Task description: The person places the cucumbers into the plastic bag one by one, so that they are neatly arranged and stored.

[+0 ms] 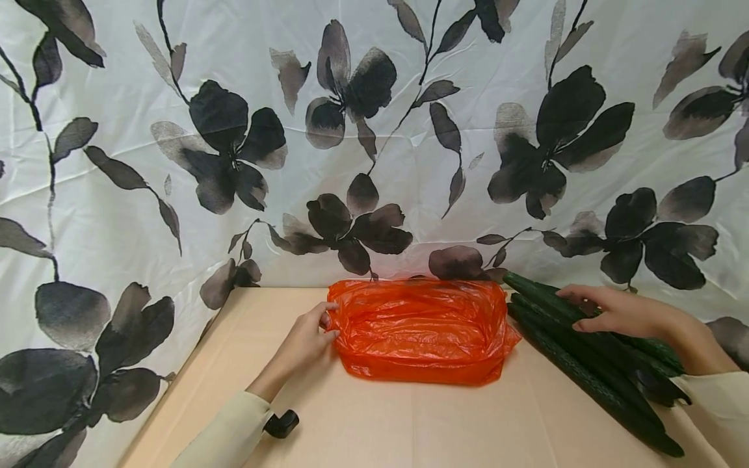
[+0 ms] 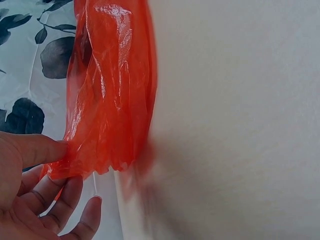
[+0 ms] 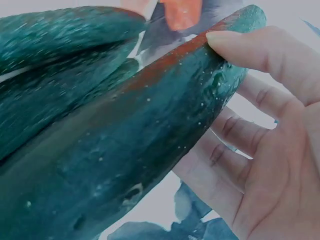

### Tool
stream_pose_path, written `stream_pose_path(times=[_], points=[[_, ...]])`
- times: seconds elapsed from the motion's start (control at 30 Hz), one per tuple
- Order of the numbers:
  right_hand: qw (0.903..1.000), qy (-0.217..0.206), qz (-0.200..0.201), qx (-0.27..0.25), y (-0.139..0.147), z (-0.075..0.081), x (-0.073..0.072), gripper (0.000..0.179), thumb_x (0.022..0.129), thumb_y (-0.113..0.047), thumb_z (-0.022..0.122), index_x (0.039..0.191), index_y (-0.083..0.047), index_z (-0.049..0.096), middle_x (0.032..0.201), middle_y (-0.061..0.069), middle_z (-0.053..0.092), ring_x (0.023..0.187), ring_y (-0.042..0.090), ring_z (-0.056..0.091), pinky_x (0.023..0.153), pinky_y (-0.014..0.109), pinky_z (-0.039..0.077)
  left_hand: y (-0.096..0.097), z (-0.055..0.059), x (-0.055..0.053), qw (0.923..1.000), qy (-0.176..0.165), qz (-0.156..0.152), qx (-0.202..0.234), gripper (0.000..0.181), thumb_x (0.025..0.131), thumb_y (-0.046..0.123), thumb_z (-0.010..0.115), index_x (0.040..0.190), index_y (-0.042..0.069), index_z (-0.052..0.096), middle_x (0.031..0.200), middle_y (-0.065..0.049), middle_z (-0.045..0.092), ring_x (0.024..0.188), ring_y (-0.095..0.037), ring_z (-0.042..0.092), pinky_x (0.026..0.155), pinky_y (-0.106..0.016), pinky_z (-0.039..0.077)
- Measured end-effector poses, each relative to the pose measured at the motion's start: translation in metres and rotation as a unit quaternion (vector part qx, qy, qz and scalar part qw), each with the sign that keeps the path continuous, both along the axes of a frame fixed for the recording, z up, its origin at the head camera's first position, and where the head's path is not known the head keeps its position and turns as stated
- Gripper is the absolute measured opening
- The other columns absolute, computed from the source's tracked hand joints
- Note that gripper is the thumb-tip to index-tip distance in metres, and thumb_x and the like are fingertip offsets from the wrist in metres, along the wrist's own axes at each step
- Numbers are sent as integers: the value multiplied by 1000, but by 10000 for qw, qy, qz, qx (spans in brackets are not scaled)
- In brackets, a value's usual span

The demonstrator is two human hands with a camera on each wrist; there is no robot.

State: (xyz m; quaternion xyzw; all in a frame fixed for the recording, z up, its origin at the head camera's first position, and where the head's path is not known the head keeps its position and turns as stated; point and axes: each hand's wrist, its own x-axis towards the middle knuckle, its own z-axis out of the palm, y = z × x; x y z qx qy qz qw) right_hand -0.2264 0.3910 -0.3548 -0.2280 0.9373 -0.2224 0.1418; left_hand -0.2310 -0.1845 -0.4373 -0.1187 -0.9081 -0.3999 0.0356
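A red-orange plastic bag (image 1: 421, 331) lies spread out near the back of the tabletop, its surface shiny and creased. At its left edge, my left hand (image 1: 307, 335) pinches the thin plastic; the left wrist view shows the gathered edge (image 2: 62, 167) between thumb and fingers. Several long dark-green cucumbers (image 1: 591, 370) lie slanted in a pile to the right of the bag. Over the pile's upper part, my right hand (image 1: 632, 315) holds one cucumber (image 3: 150, 130) near its end, with the thumb on top and the fingers behind it.
A pale tan tabletop (image 1: 468, 422) lies under everything. White cloth with dark flowers (image 1: 351, 162) hangs behind the table and down its left side. A black strap piece (image 1: 282, 424) sticks out at the left wrist.
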Motion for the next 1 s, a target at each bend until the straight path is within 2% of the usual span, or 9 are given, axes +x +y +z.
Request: stream_pose_path(times=[0.2, 0.37, 0.43, 0.57, 0.77, 1.0], points=[[9997, 225, 119, -44, -16, 11, -6, 67, 93, -33, 73, 145, -1, 47, 136, 22, 57, 119, 41, 57, 85, 52, 55, 0, 1, -1, 10000, -12, -17, 17, 51, 84, -8, 74, 132, 2, 60, 84, -3, 57, 88, -18, 62, 77, -31, 48], [9991, 377, 191, -65, -31, 20, -12, 62, 92, -33, 74, 142, -6, 50, 126, 10, 63, 112, 31, 60, 82, 45, 55, 1, 1, -1, 10000, 40, -40, 42, 51, 84, -8, 74, 131, 1, 61, 84, -4, 57, 87, -19, 62, 77, -30, 48], [9989, 364, 248, -139, -38, 23, -15, 59, 92, -32, 74, 141, -8, 51, 124, 8, 64, 111, 28, 60, 84, 46, 56, 1, 1, 0, 10000, 72, -21, 45, 51, 83, -8, 74, 131, 1, 61, 84, -4, 57, 88, -19, 62, 76, -29, 48], [9983, 365, 358, -275, -53, 29, -20, 58, 92, -30, 74, 141, -11, 52, 125, 8, 63, 112, 28, 60, 87, 53, 56, 1, 2, 0, 10000, 73, 25, 27, 51, 83, -8, 75, 131, 1, 61, 84, -3, 57, 88, -19, 63, 78, -31, 50], [9980, 294, 432, -346, -75, 35, -26, 58, 92, -31, 74, 143, -14, 51, 121, 6, 63, 107, 24, 61, 82, 41, 58, 0, 2, 0, 10000, 31, -1, -9, 51, 84, -7, 75, 132, 1, 60, 85, -3, 57, 89, -20, 62, 80, -33, 49], [9972, 356, 553, -361, -98, 40, -31, 61, 90, -31, 76, 143, -14, 52, 127, 8, 62, 110, 26, 61, 89, 48, 57, -1, 0, -1, 9999, 89, -38, -26, 51, 83, -7, 75, 131, 1, 61, 85, -3, 57, 89, -20, 62, 76, -29, 49]])
